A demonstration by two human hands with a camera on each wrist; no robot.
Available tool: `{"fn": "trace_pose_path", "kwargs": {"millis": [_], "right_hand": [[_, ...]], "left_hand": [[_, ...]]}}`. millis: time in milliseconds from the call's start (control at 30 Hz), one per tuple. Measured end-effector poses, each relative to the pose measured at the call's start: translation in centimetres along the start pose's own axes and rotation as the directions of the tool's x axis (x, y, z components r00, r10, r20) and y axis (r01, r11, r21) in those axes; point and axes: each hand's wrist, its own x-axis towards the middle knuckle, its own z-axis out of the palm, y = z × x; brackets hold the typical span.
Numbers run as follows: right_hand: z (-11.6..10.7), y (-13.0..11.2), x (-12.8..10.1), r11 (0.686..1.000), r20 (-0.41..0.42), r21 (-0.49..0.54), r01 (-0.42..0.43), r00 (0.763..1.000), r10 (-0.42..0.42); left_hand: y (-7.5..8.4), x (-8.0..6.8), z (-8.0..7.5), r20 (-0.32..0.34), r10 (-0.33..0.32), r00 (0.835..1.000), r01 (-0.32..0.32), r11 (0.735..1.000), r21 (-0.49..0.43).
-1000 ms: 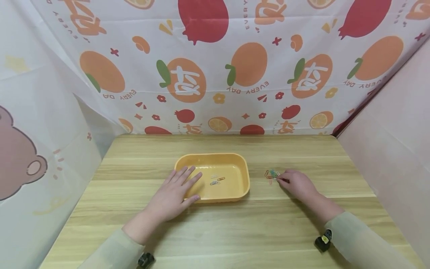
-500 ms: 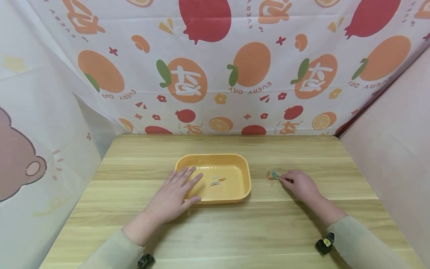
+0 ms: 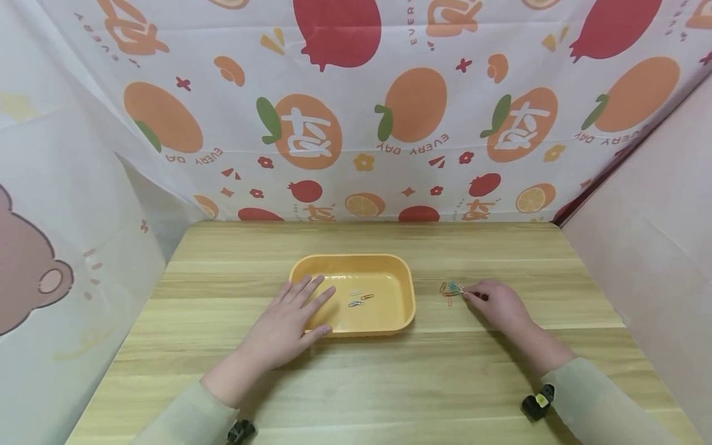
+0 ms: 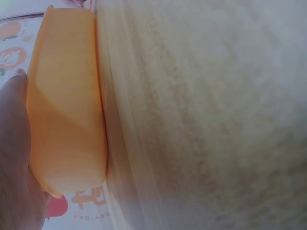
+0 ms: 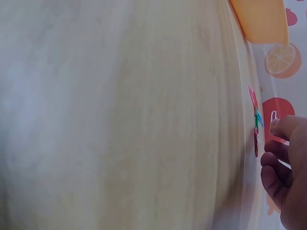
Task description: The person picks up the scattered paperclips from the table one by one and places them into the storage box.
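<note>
My left hand (image 3: pixel 280 324) lies with spread, straight fingers over the left rim of a yellow plastic basin (image 3: pixel 392 315). Several paper clips (image 3: pixel 356 303) lie on the basin's floor. To the right of it, my right hand (image 3: pixel 500 306) is at a small pile of coloured paper clips (image 3: pixel 452 289) on the table. In the right wrist view, thumb and forefinger pinch a white paper clip (image 5: pixel 274 119), raised beside the pile of red, green and blue clips (image 5: pixel 256 115). The left wrist view shows the basin's outer wall (image 4: pixel 67 96) with the hand along its rim.
The wooden table (image 3: pixel 378 389) carries the basin and the clips. A fruit-patterned cloth (image 3: pixel 356 123) hangs behind its far edge. Pale cloth walls (image 3: pixel 639 204) stand on both sides. A dark camera (image 3: pixel 536 405) is strapped at the right wrist.
The right fingers have stayed at the clip pile, shifting very slightly with a clip between them. The loose clips beside them moved a little. The left hand kept its place on the basin.
</note>
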Motion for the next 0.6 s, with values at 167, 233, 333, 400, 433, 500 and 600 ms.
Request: {"fn": "trace_pose_path", "kwargs": {"millis": [167,233,333,400,433,500,600], "right_hand": [[-0.2,-0.3,0.1,1.000,0.001,0.017,-0.010,1.000,0.010],[-0.4,-0.5,0.1,1.000,-0.006,0.026,-0.009,1.000,0.010],[-0.6,-0.9,0.1,0.999,-0.015,0.043,-0.002,1.000,0.002],[-0.8,-1.2,0.2,0.999,-0.020,0.053,0.001,1.000,0.000],[-0.9,-1.4,0.2,0.998,-0.020,0.056,0.001,1.000,0.000],[-1.0,-1.7,0.3,0.998,-0.018,0.063,-0.004,1.000,0.005],[-1.1,-2.2,0.5,0.996,-0.029,0.086,-0.002,1.000,0.005]], "left_hand": [[-0.1,0.0,0.0,0.007,-0.004,1.000,0.004,1.000,-0.001],[-0.1,-0.1,0.0,0.005,-0.004,1.000,0.004,1.000,-0.003],[0.0,-0.1,-0.1,0.000,-0.002,1.000,0.002,1.000,-0.009],[0.0,-0.1,-0.1,-0.006,0.001,1.000,-0.001,1.000,-0.014],[0.0,-0.1,-0.1,-0.009,0.002,1.000,-0.002,1.000,-0.015],[0.0,-0.1,-0.2,-0.015,0.005,1.000,-0.005,1.000,-0.017],[0.0,-0.1,-0.2,-0.014,0.004,1.000,-0.004,1.000,-0.019]]}}
